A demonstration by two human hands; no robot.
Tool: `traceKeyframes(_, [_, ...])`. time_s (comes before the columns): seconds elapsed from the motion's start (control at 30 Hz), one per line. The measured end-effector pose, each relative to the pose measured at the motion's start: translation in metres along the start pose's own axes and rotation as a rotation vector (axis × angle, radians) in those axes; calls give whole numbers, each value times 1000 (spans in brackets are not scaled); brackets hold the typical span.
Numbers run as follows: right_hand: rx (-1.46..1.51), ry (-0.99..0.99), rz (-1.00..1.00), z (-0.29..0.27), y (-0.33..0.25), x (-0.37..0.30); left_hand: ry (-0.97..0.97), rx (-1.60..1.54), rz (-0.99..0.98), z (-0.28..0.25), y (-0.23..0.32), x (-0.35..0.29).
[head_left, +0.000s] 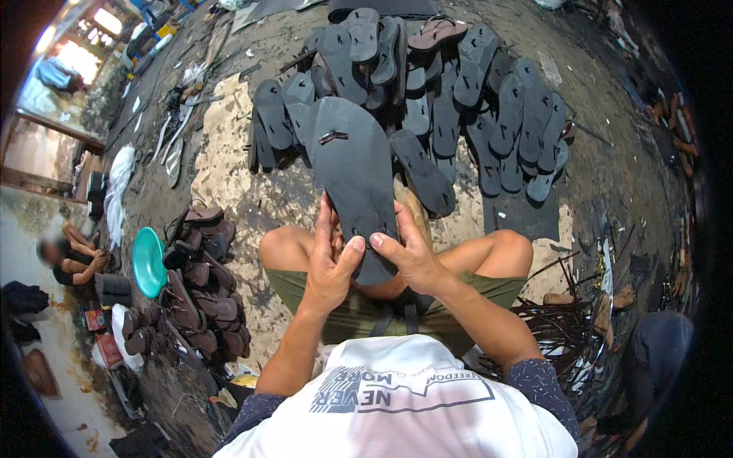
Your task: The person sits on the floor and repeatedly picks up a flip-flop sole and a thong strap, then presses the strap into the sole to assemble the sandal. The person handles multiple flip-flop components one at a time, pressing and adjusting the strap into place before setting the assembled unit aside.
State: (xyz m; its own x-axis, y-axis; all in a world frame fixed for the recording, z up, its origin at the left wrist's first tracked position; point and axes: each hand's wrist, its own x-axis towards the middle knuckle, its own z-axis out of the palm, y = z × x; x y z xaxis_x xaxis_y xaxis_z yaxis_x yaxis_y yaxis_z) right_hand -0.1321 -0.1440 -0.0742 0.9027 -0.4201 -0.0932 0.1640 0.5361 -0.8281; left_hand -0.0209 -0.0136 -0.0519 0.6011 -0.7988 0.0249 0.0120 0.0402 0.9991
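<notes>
Head view: both hands busy with one black sandal sole [355, 179]. It's up in front of the lap, over the crossed legs, toe end pointing away from the person. Left hand [334, 256] grips the near-left edge, right hand [414, 259] the near-right; thumbs press the visible face, fingers wrap the sides and partly drop out of sight behind. Small dark tab [334, 137] shows at the toe end, two small holes or plugs near the thumbs, too small to call. Progress, my read: sole is cut to shape and the toe tab is in; no strap spans this face, far face hidden, so can't say whether strapping is complete. Beyond, a big heap of black soles [523, 114], many with similar tabs, so likely same stage. Left, a pile of brown sandals [217, 309] beside a green basin [150, 262]. Batch count done versus left: can't tell.
</notes>
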Motion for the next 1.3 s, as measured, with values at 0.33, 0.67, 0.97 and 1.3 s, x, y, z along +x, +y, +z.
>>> traceKeyframes(0.33, [-339,118,-406,25,6,-1,320,-253,151,-19,-2,7])
traceKeyframes(0.67, [-658,171,58,-65,-33,-11,1132,-15,48,-289,-18,-43])
traceKeyframes(0.97, [-1628,412,205,-280,-142,-99,173,813,552,-74,-33,120])
traceKeyframes(1.3, [-1482,697,-113,-316,-84,-126,-957,1479,412,151,-149,218])
